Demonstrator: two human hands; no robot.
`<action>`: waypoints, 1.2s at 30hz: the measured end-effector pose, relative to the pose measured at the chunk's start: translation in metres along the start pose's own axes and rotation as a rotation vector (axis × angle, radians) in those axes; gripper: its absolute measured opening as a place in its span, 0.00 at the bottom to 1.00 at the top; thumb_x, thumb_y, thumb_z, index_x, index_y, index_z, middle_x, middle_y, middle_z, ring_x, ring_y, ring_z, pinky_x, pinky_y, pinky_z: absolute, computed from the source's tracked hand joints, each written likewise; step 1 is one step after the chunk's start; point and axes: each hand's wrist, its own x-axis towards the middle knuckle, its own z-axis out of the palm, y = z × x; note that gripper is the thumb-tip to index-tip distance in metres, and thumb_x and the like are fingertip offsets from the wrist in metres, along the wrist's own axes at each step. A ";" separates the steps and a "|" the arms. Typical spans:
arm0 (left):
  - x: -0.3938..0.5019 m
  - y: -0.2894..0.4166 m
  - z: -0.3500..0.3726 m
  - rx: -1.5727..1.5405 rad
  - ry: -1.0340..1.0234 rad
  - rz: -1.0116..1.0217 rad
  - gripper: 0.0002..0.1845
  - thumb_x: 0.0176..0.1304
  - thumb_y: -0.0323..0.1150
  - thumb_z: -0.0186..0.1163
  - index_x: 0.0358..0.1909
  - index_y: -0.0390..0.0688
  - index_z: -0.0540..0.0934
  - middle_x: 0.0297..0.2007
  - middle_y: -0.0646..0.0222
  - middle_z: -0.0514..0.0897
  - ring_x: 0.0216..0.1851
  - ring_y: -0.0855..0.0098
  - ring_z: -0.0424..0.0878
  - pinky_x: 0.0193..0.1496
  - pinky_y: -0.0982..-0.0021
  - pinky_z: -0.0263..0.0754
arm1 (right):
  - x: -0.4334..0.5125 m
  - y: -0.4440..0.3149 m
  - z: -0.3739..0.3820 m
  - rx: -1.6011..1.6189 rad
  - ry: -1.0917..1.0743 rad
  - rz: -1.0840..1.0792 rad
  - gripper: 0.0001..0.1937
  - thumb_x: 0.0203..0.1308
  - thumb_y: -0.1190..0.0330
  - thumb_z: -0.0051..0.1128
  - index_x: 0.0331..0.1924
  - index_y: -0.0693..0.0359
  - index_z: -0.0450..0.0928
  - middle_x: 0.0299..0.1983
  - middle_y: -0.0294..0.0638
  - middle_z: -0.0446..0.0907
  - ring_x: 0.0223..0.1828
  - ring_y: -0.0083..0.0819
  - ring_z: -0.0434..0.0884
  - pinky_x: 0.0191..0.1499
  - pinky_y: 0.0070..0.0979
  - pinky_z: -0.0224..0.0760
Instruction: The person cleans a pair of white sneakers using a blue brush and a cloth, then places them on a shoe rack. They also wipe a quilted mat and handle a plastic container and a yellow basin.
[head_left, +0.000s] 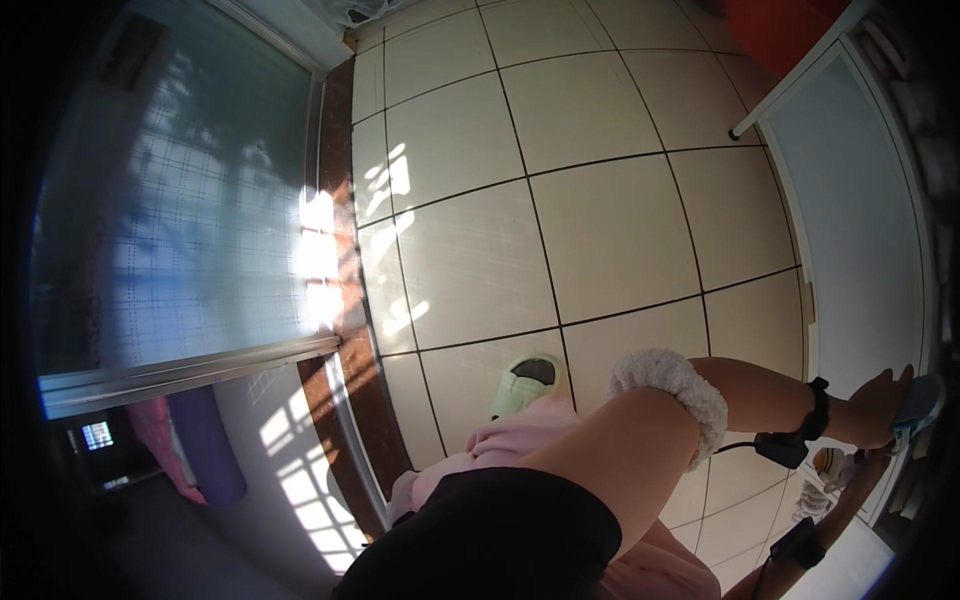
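At the right edge my left hand (874, 409) grips a blue slipper or sandal (921, 401) with a pale sole. My left arm crosses in front, with a white fluffy band (675, 390) at the elbow and a black strapped device (787, 446) at the wrist. My right hand (879, 461) reaches up from below to the same shoe. It is partly covered by my left hand, so its grip cannot be made out. A white item with yellow and dark markings (827, 466) and a grey-and-white fluffy item (812, 501) lie beside my right forearm.
A white cabinet (847, 195) runs along the right, with dim shoes (911, 112) beyond its top edge. A red rounded object (780, 34) stands at the upper right. On the left are a sliding glass door (217, 210) and a brown threshold (341, 180). A green slipper (529, 382) rests on the tiles.
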 end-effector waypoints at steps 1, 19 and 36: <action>0.008 -0.002 0.004 0.000 -0.030 0.001 0.54 0.43 0.23 0.69 0.72 0.27 0.48 0.51 0.42 0.72 0.53 0.48 0.76 0.56 0.59 0.76 | -0.001 -0.006 -0.003 -0.043 0.039 -0.029 0.21 0.73 0.54 0.48 0.56 0.63 0.74 0.48 0.46 0.76 0.48 0.33 0.80 0.47 0.27 0.74; 0.017 0.010 -0.082 -0.451 -0.282 -0.238 0.38 0.42 0.42 0.81 0.50 0.35 0.72 0.43 0.60 0.81 0.43 0.69 0.81 0.43 0.72 0.75 | -0.092 -0.146 0.056 -0.451 0.012 -0.499 0.15 0.55 0.78 0.60 0.48 0.63 0.76 0.33 0.49 0.84 0.29 0.41 0.86 0.31 0.29 0.77; -0.004 0.041 -0.070 -0.434 -0.249 -0.250 0.34 0.59 0.44 0.70 0.62 0.41 0.68 0.42 0.70 0.78 0.39 0.81 0.69 0.25 0.80 0.60 | -0.084 -0.176 -0.058 -0.282 0.362 -0.194 0.15 0.60 0.65 0.66 0.46 0.63 0.78 0.32 0.40 0.84 0.29 0.22 0.78 0.33 0.23 0.71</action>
